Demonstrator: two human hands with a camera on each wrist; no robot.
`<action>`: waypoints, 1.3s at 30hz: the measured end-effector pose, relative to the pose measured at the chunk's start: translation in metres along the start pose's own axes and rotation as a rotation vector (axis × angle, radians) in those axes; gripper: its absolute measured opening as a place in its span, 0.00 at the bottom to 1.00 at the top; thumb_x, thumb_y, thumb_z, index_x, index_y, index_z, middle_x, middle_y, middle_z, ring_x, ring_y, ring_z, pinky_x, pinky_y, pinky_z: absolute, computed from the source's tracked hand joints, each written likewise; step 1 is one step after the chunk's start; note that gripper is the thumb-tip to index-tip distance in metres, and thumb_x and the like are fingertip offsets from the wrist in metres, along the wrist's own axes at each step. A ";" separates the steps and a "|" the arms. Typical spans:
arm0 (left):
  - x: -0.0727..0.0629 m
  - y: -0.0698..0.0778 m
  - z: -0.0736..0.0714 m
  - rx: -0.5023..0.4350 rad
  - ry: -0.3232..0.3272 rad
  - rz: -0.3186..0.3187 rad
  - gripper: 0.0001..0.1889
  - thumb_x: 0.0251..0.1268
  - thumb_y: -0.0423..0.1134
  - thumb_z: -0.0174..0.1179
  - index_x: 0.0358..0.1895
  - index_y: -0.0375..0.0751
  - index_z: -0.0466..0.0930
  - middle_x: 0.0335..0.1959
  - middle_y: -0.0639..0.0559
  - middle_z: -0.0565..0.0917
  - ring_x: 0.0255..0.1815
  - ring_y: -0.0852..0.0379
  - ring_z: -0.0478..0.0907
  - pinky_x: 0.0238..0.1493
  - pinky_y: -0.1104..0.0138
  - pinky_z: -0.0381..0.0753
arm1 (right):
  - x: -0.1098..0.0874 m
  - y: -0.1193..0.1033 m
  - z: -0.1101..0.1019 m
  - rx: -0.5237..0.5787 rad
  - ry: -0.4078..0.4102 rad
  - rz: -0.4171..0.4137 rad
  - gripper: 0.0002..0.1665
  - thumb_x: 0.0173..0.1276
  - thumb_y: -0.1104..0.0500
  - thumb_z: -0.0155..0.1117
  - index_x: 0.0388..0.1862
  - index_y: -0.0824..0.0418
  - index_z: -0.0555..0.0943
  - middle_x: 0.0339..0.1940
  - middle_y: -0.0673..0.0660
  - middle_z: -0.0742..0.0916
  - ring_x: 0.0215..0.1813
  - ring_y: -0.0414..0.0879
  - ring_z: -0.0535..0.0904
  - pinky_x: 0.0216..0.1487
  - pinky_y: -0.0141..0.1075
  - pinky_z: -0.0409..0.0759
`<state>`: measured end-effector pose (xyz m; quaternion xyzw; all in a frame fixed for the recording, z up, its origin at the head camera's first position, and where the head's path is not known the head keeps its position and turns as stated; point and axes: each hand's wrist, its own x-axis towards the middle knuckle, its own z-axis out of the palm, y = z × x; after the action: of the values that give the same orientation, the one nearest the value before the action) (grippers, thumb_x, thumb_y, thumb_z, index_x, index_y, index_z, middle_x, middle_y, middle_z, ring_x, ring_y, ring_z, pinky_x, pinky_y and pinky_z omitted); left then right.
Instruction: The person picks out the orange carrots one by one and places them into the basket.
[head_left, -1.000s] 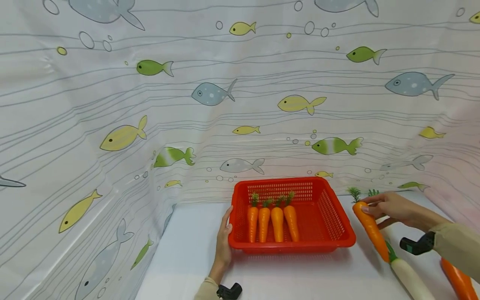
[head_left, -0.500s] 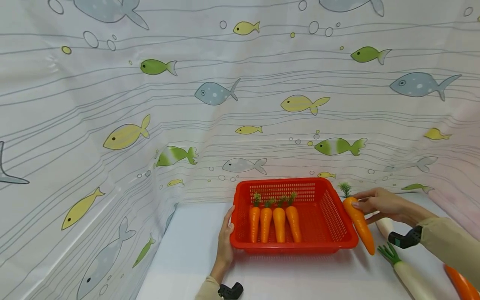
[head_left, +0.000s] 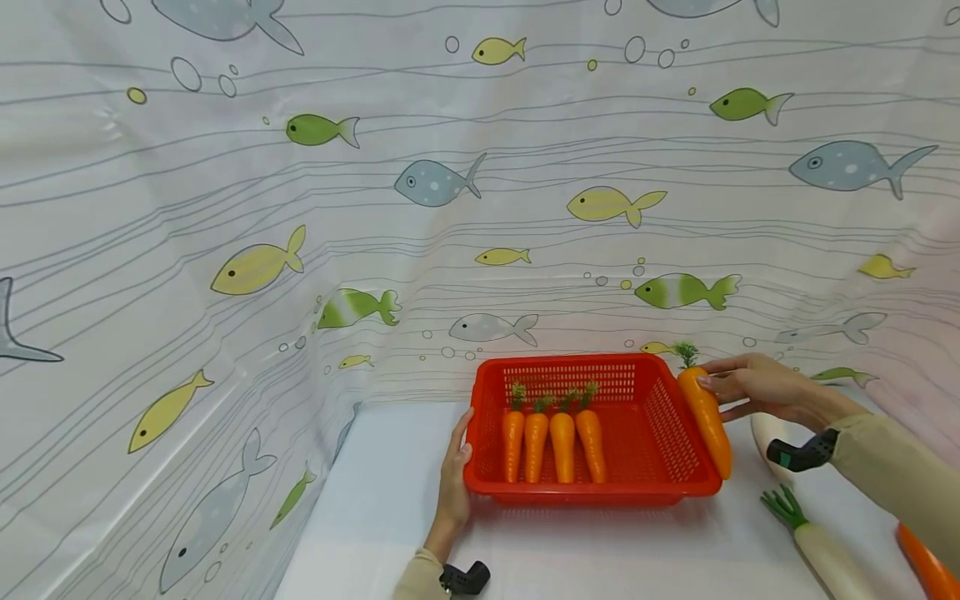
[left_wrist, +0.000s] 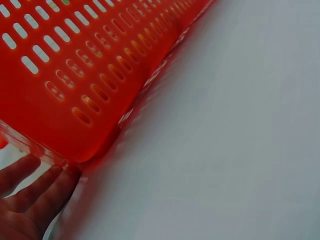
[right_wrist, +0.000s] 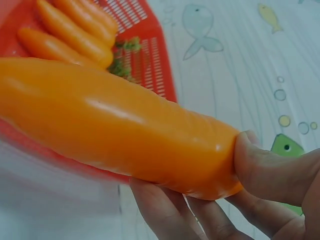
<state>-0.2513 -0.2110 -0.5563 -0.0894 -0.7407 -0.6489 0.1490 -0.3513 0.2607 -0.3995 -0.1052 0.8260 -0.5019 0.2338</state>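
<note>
Carrot (head_left: 705, 421) (leafy-topped) in right hand (head_left: 780, 393), red basket (head_left: 585, 490)

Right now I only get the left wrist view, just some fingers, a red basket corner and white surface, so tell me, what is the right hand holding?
Observer: The right hand holds an orange carrot near its thick end.
Operator: Is it inside yet?
Observer: No, in the head view it overlaps the right-hand rim of the red basket; whether they touch, I can't tell.
Operator: Okay, how many are in there?
Observer: Four carrots, side by side toward the left.
</note>
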 end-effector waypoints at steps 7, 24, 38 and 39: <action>-0.001 0.002 -0.001 0.009 0.008 -0.007 0.30 0.84 0.47 0.31 0.86 0.62 0.56 0.87 0.56 0.59 0.84 0.44 0.62 0.78 0.40 0.68 | 0.015 -0.008 0.014 0.037 -0.022 -0.020 0.45 0.82 0.50 0.61 0.81 0.78 0.58 0.62 0.64 0.86 0.55 0.53 0.88 0.55 0.51 0.90; -0.002 -0.002 0.002 -0.018 -0.019 -0.030 0.30 0.85 0.48 0.31 0.86 0.63 0.55 0.87 0.55 0.58 0.83 0.42 0.62 0.78 0.40 0.68 | 0.055 -0.012 0.086 0.084 -0.066 -0.014 0.39 0.80 0.58 0.60 0.80 0.78 0.61 0.69 0.74 0.80 0.59 0.59 0.86 0.55 0.56 0.89; 0.000 -0.001 0.001 -0.001 -0.009 -0.032 0.30 0.85 0.48 0.32 0.86 0.64 0.55 0.87 0.56 0.58 0.83 0.43 0.63 0.78 0.44 0.70 | 0.089 -0.008 0.113 0.037 -0.046 0.086 0.33 0.79 0.61 0.60 0.74 0.80 0.67 0.61 0.72 0.84 0.50 0.57 0.89 0.50 0.55 0.91; 0.000 -0.001 0.001 0.000 -0.010 -0.032 0.30 0.85 0.48 0.32 0.86 0.64 0.55 0.87 0.56 0.58 0.83 0.43 0.63 0.78 0.45 0.70 | 0.090 -0.007 0.114 0.037 -0.049 0.096 0.33 0.79 0.61 0.60 0.74 0.81 0.67 0.62 0.72 0.84 0.50 0.57 0.89 0.50 0.54 0.91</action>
<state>-0.2513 -0.2106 -0.5572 -0.0810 -0.7429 -0.6506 0.1349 -0.3741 0.1318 -0.4627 -0.0733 0.8148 -0.5026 0.2796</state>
